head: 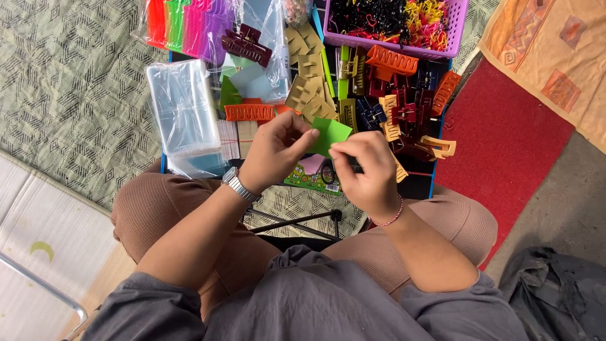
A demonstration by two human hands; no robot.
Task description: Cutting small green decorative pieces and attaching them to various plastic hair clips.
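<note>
My left hand and my right hand meet over my lap, both pinching a small green paper card held between the fingertips. A metal watch is on my left wrist and a red string bracelet on my right wrist. Just beyond my hands lies a heap of rectangular hair claw clips in orange, tan, olive, maroon and dark blue.
A stack of clear plastic bags lies at the left. Coloured cards in wrap sit at the back left. A purple basket holds small hair ties. A red mat lies at the right, a patterned green mat at the left.
</note>
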